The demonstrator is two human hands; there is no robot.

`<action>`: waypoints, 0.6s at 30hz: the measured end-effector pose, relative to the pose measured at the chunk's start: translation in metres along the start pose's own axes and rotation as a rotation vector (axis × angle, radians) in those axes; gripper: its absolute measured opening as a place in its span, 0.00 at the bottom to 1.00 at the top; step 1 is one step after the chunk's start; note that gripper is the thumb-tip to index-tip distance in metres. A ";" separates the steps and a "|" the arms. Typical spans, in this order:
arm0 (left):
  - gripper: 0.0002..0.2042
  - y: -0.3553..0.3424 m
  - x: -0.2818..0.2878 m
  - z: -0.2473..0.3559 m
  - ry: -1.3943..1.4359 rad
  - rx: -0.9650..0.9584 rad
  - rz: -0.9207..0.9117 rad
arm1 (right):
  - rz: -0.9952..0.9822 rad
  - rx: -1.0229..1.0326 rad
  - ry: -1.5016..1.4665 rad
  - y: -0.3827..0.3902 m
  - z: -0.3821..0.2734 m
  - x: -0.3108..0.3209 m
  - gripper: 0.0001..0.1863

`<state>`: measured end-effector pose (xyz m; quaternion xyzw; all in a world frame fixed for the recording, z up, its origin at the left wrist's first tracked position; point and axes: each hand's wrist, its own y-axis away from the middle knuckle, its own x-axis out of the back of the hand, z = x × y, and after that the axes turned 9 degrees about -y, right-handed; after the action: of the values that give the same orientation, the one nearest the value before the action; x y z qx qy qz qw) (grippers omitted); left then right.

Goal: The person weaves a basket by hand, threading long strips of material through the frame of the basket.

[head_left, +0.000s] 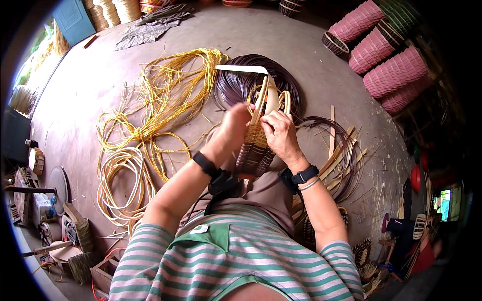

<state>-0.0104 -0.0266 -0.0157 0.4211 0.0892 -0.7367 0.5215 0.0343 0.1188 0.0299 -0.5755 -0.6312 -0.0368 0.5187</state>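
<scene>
A small woven basket (256,153), dark brown below with a golden band near its top, sits tilted between my knees. Pale flat strips run along its rim, and one long strip (246,68) rises from it and bends over to the left. At the basket's right side, the fingers of my right hand (280,131) are closed on the rim with thumb and forefinger pinched. My left hand (235,125) is at the left side of the rim beside a golden strand; motion smears it, so its fingers cannot be made out.
Golden cord (175,85) lies tangled on the floor at the left, above a coil of pale cane (123,185). Ahead lies a dark purple coil (286,75). Loose flat strips (341,155) are at my right. Stacked pink baskets (396,72) stand at the far right.
</scene>
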 end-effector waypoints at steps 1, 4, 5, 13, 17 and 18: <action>0.11 -0.003 0.005 0.016 0.030 -0.032 0.050 | -0.008 -0.007 0.037 -0.001 -0.002 0.001 0.01; 0.08 -0.008 0.067 0.090 0.199 -0.168 -0.078 | -0.028 -0.024 0.069 0.002 0.000 0.003 0.02; 0.07 -0.003 0.102 0.119 0.153 -0.262 -0.009 | -0.033 -0.024 0.066 0.001 0.001 0.004 0.03; 0.12 0.138 0.352 0.315 0.503 -0.481 0.235 | -0.035 -0.021 0.029 -0.001 -0.004 0.003 0.01; 0.11 0.168 0.404 0.317 0.328 -0.531 0.693 | -0.047 -0.010 0.011 -0.006 -0.004 -0.004 0.01; 0.30 0.235 0.451 0.328 0.214 -0.145 0.109 | -0.044 0.037 -0.082 -0.012 -0.010 -0.014 0.01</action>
<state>-0.0313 -0.6301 -0.0586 0.4626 0.1740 -0.6498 0.5775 0.0282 0.0985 0.0310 -0.5529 -0.6650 -0.0128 0.5020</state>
